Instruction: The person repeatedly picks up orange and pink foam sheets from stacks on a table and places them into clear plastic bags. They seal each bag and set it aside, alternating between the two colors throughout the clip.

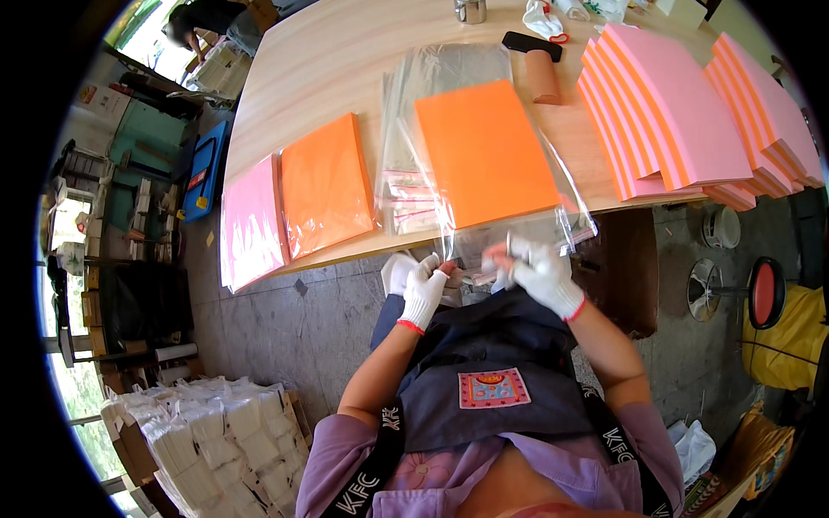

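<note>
My white-gloved left hand (425, 289) pinches clear plastic film (473, 244); my white-gloved right hand (546, 278) (blurred) I can't read. The orange paper rectangle (485, 155) points lengthwise away, leaning left, over the pale wooden table (294, 82); grey floor (268, 315) below.

The big bench (298, 82) is made of light brown wood. The floor (250, 319) is gray and a bit dirty. On the left, shelves (121, 261) are full of stuff, and some wall (134, 121) looks pale green. Bright daylight shines in the windows (97, 453). On the right is a stool (765, 293) with a red seat.
</note>
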A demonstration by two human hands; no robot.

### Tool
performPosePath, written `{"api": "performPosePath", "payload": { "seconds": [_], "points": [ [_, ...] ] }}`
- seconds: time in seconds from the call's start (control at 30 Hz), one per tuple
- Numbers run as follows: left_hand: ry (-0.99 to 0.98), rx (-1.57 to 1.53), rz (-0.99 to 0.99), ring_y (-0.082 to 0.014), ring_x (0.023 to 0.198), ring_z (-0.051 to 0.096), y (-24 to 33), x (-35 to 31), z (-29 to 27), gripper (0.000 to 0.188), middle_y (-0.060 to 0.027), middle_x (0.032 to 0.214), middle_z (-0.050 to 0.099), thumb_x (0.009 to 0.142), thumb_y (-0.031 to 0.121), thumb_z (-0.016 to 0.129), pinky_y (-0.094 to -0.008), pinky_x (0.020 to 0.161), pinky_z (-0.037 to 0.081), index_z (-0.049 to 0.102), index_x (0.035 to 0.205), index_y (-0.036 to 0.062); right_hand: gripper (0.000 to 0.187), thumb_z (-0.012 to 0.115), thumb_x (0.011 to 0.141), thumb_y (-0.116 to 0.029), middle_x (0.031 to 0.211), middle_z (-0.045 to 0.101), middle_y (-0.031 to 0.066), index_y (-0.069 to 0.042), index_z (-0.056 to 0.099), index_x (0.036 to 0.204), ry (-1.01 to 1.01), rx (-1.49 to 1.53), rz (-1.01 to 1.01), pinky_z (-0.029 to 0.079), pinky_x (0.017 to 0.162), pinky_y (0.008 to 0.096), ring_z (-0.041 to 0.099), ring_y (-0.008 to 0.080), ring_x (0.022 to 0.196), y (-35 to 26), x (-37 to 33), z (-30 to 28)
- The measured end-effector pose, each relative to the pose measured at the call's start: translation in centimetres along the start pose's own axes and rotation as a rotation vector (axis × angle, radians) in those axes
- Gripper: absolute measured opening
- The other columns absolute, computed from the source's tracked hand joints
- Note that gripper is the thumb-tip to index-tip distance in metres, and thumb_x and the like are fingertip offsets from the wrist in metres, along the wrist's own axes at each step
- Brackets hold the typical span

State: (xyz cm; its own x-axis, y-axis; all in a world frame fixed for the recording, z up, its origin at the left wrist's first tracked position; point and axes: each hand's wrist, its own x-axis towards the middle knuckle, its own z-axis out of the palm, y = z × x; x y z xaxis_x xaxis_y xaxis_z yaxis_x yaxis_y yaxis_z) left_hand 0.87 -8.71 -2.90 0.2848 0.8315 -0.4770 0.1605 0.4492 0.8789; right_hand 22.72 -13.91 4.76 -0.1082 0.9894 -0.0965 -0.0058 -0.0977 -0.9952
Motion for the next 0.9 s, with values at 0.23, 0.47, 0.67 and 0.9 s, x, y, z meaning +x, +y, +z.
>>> {"api": "performPosePath", "payload": {
  "seconds": [0.23,0.47,0.67,0.9],
  "points": [
    [-0.027,-0.042,-0.073,-0.0169,0.068,0.066,1.6,-1.1,-1.6,0.028,-0.0083,0.081,0.066,0.093,0.026,0.056,-0.0260,0.060,0.053,0.062,0.098,-0.0009,0.049,0.070,0.071,-0.025,0.132,0.047,0.0016,-0.017,0.058,0.119,-0.008,-1.258,-0.352,0.047,0.086,0.0354,0.051,0.0230,0.107,2.4,8.5,-6.8],
    [-0.137,0.057,-0.125,-0.0146,0.067,0.064,1.3,-0.1,-2.8,0.030,-0.0080,0.084,0.067,0.092,0.026,0.056,-0.0259,0.063,0.053,0.062,0.097,-0.0026,0.020,0.061,0.081,-0.032,0.089,0.064,0.0027,-0.013,0.060,0.086,-0.019,-1.248,-0.427,0.049,0.061,0.0354,0.062,0.0219,0.080,1.1,5.0,-0.2],
    [-0.154,-0.140,-0.065,-0.0148,0.068,0.065,-0.6,0.4,-3.1,0.025,-0.0074,0.082,0.066,0.093,0.022,0.052,-0.0264,0.063,0.054,0.062,0.092,-0.0004,0.015,0.058,0.082,-0.030,0.062,0.063,0.0038,-0.015,0.055,0.080,-0.032,-1.245,-0.415,0.049,0.051,0.0348,0.065,0.0216,0.061,4.5,3.9,5.5],
    [-0.098,-0.084,-0.131,-0.0179,0.071,0.065,-1.1,1.4,-3.3,0.025,-0.0115,0.087,0.067,0.087,0.009,0.048,-0.0273,0.063,0.054,0.058,0.106,-0.0056,0.014,0.065,0.079,-0.021,0.057,0.059,0.0027,-0.011,0.055,0.079,-0.062,-1.005,-0.397,0.049,0.051,0.0294,0.062,0.0167,0.055,3.5,3.7,5.8]
  ]
}}
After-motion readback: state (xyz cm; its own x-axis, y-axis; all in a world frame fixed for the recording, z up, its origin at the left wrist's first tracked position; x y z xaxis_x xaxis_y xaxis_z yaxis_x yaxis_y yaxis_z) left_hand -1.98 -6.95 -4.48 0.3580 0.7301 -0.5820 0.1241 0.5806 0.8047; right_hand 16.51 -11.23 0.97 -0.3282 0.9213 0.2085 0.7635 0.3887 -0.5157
